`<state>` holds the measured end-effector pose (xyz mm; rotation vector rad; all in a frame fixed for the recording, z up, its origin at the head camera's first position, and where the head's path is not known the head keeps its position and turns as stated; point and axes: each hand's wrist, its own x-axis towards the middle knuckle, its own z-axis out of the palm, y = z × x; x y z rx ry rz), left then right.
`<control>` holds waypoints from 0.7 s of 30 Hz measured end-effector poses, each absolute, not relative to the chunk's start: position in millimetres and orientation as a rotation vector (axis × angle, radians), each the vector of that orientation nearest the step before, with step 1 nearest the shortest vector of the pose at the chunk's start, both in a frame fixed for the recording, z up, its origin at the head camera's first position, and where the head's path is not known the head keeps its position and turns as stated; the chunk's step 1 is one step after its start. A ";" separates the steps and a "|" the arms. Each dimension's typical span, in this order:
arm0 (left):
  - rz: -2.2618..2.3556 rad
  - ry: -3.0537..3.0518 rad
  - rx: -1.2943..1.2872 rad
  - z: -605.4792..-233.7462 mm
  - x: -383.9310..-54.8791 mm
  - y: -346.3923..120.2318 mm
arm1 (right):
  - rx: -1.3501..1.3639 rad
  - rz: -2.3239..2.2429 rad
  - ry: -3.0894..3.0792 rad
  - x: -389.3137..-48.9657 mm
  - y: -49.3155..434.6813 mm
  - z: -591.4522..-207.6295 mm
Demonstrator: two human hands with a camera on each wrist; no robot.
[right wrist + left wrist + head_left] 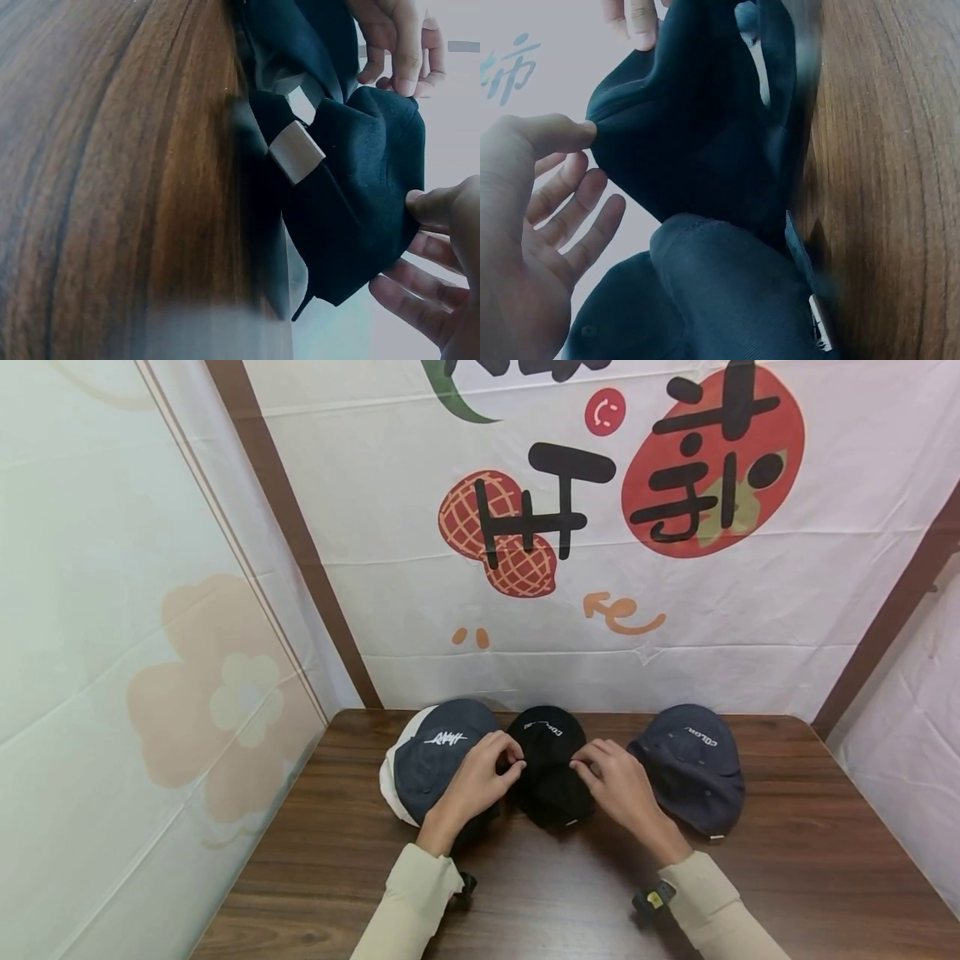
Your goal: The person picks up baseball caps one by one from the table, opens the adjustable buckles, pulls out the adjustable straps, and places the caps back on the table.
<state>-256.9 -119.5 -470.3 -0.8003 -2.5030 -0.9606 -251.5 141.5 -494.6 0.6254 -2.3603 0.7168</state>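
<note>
In the head view a black cap (551, 781) with pale lettering on its front sits on the table between both hands. My left hand (476, 777) pinches its left edge between thumb and finger; in the left wrist view the other fingers are loosely spread. Opposite, my right hand (618, 783) pinches the right side, and the right wrist view shows the cloth of the black cap (349, 202) with a small white tag (297, 152). A dark blue cap (442, 756) with white script lies left, partly behind my left hand, over a white cap (388, 781).
Right of the right hand lies another navy cap (693, 768) with pale lettering. The brown wooden table (810, 843) meets a printed white cloth wall (750, 635) behind the caps. A second cloth wall (90, 777) stands along the left.
</note>
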 end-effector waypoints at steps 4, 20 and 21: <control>-0.959 -2.454 -0.802 -471.7 -255.4 -119.0 | 0.619 0.725 -2.337 -250.8 141.1 -488.9; -1.009 -2.433 -0.988 -483.3 -245.7 -115.9 | 0.569 0.872 -2.323 -245.3 140.5 -468.7; -1.002 -2.440 -1.003 -484.4 -244.9 -115.6 | 0.566 0.875 -2.324 -244.8 140.4 -468.2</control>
